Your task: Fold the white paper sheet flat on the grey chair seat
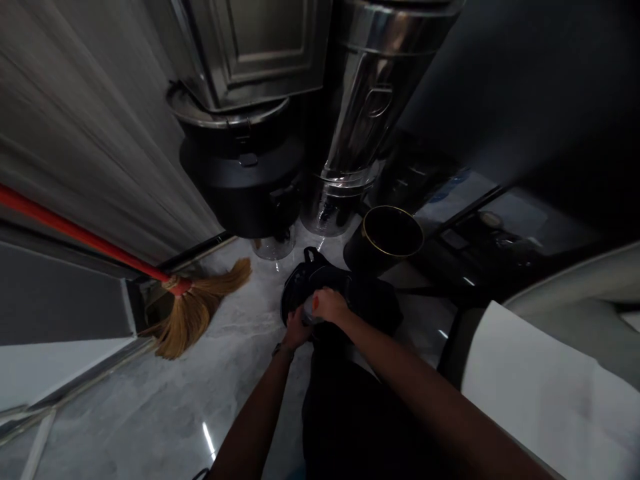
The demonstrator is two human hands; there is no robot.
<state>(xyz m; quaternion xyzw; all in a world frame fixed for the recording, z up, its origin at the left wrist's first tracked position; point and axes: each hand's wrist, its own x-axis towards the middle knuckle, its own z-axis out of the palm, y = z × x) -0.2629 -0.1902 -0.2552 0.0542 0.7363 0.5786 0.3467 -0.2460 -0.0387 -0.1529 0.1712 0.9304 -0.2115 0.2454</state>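
Note:
Low over the floor, my left hand (297, 329) is closed around a small translucent bottle (309, 313). My right hand (330, 305) is closed at the bottle's top, over a bit of orange (315, 303) that looks like its cap. Most of the bottle is hidden by my fingers. Just beneath and beyond both hands lies a black bag (370, 297) with a carry loop (313, 255). A dark band, perhaps a watch, is on my left wrist.
A straw broom (187, 320) with a red handle (85, 233) leans at the left. Ahead stand a black lidded canister (240, 173), a shiny metal canister (360, 113) and a black gold-rimmed bin (370, 250). A white sheet (545, 393) lies at the right.

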